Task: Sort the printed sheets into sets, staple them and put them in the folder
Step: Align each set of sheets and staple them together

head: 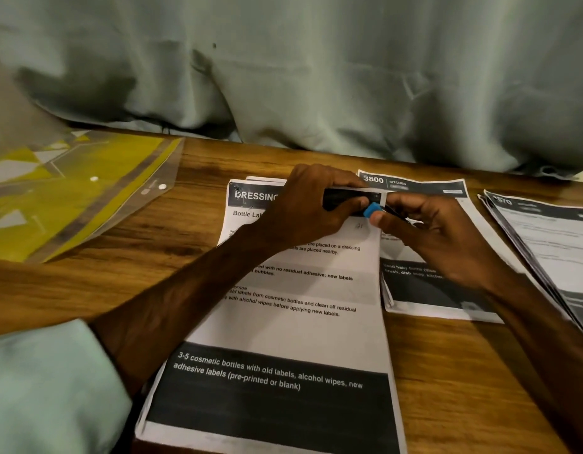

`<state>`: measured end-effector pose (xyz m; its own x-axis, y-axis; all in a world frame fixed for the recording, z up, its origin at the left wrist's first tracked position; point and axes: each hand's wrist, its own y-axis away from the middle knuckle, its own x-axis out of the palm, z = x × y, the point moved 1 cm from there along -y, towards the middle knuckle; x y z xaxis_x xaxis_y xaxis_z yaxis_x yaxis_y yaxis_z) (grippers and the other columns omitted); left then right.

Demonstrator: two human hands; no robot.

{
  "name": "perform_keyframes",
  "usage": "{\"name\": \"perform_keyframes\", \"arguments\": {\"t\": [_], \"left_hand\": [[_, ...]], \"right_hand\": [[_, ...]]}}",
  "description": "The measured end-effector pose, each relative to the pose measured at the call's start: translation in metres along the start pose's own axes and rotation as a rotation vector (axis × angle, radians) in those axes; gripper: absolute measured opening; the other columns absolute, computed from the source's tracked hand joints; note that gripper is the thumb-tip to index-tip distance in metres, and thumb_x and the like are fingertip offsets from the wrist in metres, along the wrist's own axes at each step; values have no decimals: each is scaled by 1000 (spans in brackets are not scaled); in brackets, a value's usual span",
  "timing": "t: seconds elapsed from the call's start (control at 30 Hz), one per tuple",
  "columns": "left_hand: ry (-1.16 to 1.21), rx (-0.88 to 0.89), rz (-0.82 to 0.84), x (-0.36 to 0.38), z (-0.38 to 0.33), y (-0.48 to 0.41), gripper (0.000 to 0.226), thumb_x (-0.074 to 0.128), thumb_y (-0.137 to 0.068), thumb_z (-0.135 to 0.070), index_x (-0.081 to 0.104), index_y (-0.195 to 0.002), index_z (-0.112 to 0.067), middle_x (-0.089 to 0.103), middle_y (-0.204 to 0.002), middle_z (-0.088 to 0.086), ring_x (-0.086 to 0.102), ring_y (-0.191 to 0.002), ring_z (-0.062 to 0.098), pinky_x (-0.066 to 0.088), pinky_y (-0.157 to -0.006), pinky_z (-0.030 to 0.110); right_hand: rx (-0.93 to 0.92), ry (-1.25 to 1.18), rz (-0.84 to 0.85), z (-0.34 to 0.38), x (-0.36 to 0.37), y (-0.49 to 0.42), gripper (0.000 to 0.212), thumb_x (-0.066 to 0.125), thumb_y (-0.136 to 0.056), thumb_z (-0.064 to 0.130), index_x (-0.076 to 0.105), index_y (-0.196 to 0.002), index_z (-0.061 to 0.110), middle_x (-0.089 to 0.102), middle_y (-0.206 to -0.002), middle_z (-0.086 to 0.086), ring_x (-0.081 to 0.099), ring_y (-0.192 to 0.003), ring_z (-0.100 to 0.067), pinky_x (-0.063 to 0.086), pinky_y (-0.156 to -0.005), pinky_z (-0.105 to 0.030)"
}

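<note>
A black stapler (pixel 352 198) with a blue end piece is held just above the top of a printed set headed "DRESSING" (pixel 293 326) in the middle of the wooden table. My left hand (pixel 306 208) grips the stapler's body from the left. My right hand (pixel 434 234) pinches its blue end with thumb and fingers. To the right lies a second set headed "3800 KITCHEN" (pixel 431 290), partly under my right hand. A third stack (pixel 552 244) lies at the far right edge. The clear plastic folder (pixel 70 191) with a yellow sheet inside lies at the left, with its snap buttons showing.
A pale green curtain (pixel 316 77) hangs down to the table's far edge. Bare wooden tabletop (pixel 453 371) shows between the sets and the folder. A light green sleeve (pixel 44 388) fills the lower left corner.
</note>
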<state>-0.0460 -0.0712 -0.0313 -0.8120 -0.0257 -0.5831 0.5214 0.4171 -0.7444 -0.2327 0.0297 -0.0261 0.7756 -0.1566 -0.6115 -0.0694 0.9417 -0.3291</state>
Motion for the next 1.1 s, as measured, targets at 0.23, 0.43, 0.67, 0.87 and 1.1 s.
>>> {"name": "perform_keyframes", "arguments": {"t": [0.23, 0.43, 0.67, 0.87, 1.1], "left_hand": [[-36, -86, 54, 7, 10, 2, 36, 65, -91, -32, 74, -119, -12, 75, -116, 7, 69, -108, 22, 54, -94, 52], [-38, -66, 37, 8, 10, 1, 32, 65, -92, -28, 76, -116, -11, 77, -112, 7, 70, -103, 23, 54, -91, 54], [-52, 8, -7, 6, 8, 1, 25, 68, -92, -22, 77, -111, -8, 78, -104, 8, 72, -94, 21, 58, -84, 42], [-55, 51, -18, 5, 4, 1, 21, 69, -92, -18, 78, -108, -9, 78, -92, 6, 67, -79, 17, 55, -69, 33], [-66, 54, -9, 4, 4, -1, 20, 69, -91, -19, 79, -106, -10, 77, -89, 4, 63, -77, 13, 47, -69, 23]], "right_hand": [[-32, -43, 5, 0, 2, -1, 23, 61, -92, 38, 71, -112, 32, 72, -105, 22, 65, -101, -1, 54, -79, -14], [-48, -68, -4, -2, 4, -1, 20, 61, -91, 36, 68, -110, 39, 70, -103, 32, 65, -101, 7, 50, -76, -8], [-30, -93, -7, -6, 3, -3, 26, 64, -94, 28, 72, -118, 22, 74, -109, 15, 69, -102, -2, 56, -81, -17], [-46, -104, -16, -9, 3, -3, 30, 67, -92, 26, 72, -121, 23, 74, -112, 18, 69, -104, -1, 56, -83, -16], [-54, -105, 5, -10, 3, -2, 29, 67, -93, 23, 72, -121, 23, 74, -113, 18, 69, -105, -2, 54, -86, -15]]}}
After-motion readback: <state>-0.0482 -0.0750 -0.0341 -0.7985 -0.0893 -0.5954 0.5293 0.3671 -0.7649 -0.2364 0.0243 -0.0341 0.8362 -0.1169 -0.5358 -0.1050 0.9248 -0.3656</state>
